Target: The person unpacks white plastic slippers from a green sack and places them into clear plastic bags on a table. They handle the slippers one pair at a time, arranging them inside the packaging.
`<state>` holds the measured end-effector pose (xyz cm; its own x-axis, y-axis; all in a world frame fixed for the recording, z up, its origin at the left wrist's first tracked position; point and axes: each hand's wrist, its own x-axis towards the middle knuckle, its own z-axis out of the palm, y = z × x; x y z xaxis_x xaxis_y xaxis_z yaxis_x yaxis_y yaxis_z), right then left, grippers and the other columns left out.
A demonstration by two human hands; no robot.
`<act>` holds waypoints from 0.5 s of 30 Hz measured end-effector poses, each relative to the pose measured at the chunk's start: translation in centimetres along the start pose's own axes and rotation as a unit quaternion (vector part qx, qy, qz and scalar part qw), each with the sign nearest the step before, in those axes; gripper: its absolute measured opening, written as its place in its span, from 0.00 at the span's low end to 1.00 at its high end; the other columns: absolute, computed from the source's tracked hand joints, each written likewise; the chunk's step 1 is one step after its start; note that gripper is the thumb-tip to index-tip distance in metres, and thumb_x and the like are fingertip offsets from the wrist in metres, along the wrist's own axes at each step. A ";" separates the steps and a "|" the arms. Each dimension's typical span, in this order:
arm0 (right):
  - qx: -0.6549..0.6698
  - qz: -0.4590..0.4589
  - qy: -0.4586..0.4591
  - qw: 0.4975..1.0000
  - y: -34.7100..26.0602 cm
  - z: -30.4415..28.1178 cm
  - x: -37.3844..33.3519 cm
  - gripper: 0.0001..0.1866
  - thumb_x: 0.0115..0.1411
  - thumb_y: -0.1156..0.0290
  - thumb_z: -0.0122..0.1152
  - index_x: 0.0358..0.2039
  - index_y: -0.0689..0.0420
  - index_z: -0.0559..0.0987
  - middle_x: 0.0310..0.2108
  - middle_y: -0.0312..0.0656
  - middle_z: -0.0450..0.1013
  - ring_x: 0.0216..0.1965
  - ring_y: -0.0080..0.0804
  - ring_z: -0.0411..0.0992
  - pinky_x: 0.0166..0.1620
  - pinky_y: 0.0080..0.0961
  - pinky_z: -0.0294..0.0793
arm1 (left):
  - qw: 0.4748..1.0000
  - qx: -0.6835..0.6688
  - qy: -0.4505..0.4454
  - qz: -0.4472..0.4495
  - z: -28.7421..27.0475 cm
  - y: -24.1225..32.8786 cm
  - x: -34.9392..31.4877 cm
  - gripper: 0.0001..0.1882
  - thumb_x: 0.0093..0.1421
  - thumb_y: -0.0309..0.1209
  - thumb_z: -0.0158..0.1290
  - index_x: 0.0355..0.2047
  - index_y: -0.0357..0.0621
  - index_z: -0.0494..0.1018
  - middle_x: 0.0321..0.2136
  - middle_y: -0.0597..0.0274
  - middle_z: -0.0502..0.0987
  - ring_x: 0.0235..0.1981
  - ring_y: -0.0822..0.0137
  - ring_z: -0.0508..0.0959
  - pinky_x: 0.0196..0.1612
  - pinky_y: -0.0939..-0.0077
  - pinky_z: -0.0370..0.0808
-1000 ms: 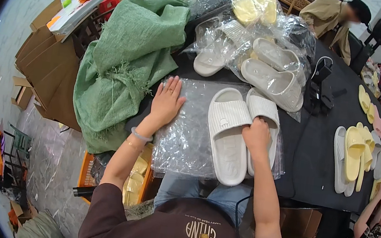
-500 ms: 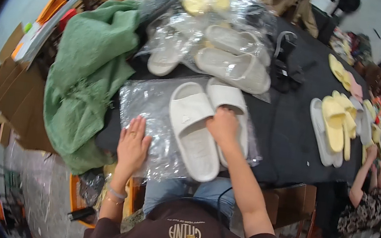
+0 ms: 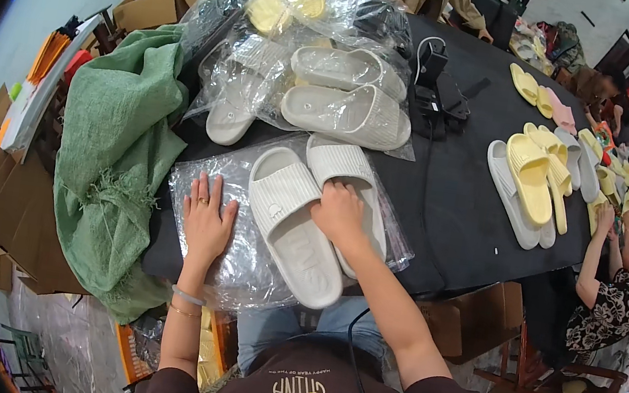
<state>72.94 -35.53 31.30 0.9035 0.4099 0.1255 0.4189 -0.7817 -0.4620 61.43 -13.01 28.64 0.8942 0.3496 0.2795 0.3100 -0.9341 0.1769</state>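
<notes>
A pair of off-white slide slippers lies on a flat clear plastic bag [image 3: 226, 284] in front of me. The left slipper [image 3: 309, 264] is nearer me and overlaps the right slipper [image 3: 341, 160]. My right hand [image 3: 338, 214] is closed at the inner edges of the pair, its fingertips hidden under the straps. My left hand [image 3: 206, 221] lies flat on the bag's left part, fingers spread, holding nothing. Just beyond, bagged grey slippers [image 3: 342, 112] touch the far side of the work area.
A green cloth sack [image 3: 113, 168] hangs over the table's left edge. Black chargers with cables [image 3: 435, 93] lie right of the bagged pile. Yellow slippers [image 3: 532, 167] and white ones stand farther right, near a co-worker [image 3: 607, 318]. A cardboard box [image 3: 486, 321] sits below the table's front edge.
The whole view has shifted, so the tabletop things appear farther left. Both hands and the slippers keep about the same places on the bag.
</notes>
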 end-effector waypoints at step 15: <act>0.038 0.066 0.047 0.996 4.2 -16.6 -3.9 0.16 0.46 0.70 0.57 0.36 0.65 0.78 0.35 0.60 0.74 0.39 0.57 0.73 0.41 0.39 0.72 | 1.000 0.021 0.002 0.003 0.5 -0.7 -0.3 0.30 0.63 0.47 0.43 0.62 0.47 0.59 0.64 0.49 0.54 0.65 0.50 0.53 0.64 0.53 0.49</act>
<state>72.71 -48.23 43.46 0.9564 0.2563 0.1397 0.2904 -0.7867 -0.5448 61.14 -12.52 27.98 0.8945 0.3448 0.2846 0.3182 -0.9381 0.1365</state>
